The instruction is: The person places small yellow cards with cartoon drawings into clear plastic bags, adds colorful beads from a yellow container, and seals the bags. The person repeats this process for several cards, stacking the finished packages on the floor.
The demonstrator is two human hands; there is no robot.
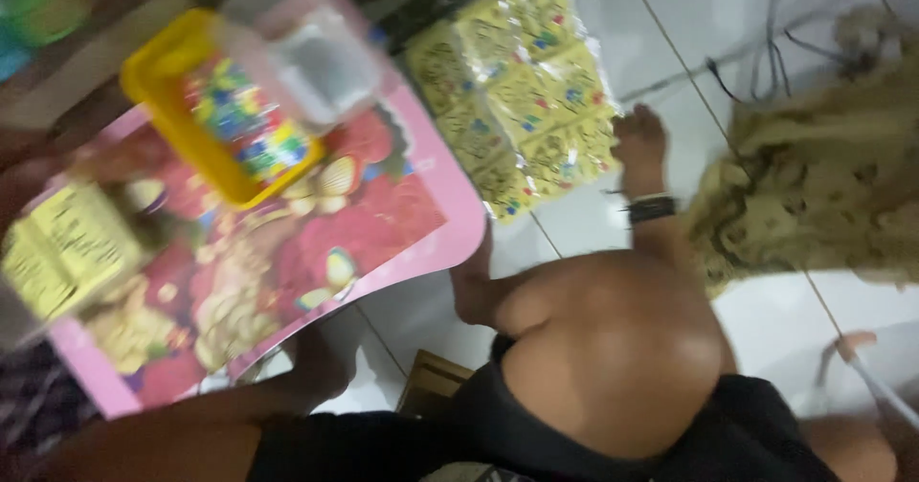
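Note:
The picture is blurred by motion. My right hand point(639, 142), with a dark band on its wrist, reaches past my raised bare knee point(613, 348) and rests on the edge of a pile of yellow clear-wrapped packets point(517, 80) lying on the white tile floor. Its fingers are too blurred to read. My left hand point(321, 359) is at the lower edge of a low pink table with a red picture top point(421, 214); whether it grips the edge is unclear. A yellow tray of small colourful pieces point(158, 80) stands on the table.
A clear plastic container point(321, 61) sits beside the tray, and a yellow packet point(67, 247) lies at the table's left. A patterned yellowish cloth point(814, 176) is heaped at the right, with dark cables point(756, 56) behind it. A small brown box point(436, 381) sits by my leg.

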